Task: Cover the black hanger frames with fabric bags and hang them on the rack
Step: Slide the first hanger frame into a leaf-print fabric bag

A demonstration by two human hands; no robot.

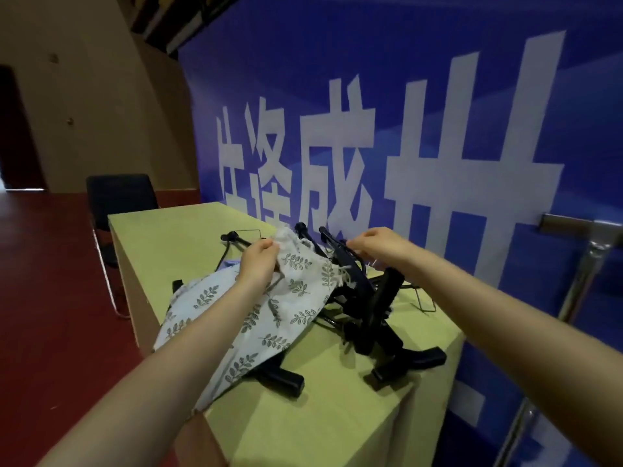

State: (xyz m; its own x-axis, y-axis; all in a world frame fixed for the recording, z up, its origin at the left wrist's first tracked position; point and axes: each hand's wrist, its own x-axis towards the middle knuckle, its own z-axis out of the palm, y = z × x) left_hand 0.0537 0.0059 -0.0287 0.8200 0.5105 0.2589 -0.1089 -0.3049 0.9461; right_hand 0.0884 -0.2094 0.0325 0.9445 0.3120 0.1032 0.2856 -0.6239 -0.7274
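Observation:
A white fabric bag (pixel 269 318) printed with green leaves lies draped over a heap of black hanger frames (pixel 377 308) on a yellow-green table (pixel 320 409). My left hand (pixel 259 261) grips the bag's upper edge, fingers curled into the cloth. My right hand (pixel 374 246) pinches the top of one black frame just right of the bag's frayed opening. Part of the frame heap is hidden under the fabric. A silver metal rack (pixel 586 241) stands at the right, against the blue banner.
A black chair (pixel 118 203) stands behind the table's far left corner on a red floor (pixel 50 298). A large blue banner (pixel 438 112) with white characters rises right behind the table. The table's near corner and left edge drop off close to my arms.

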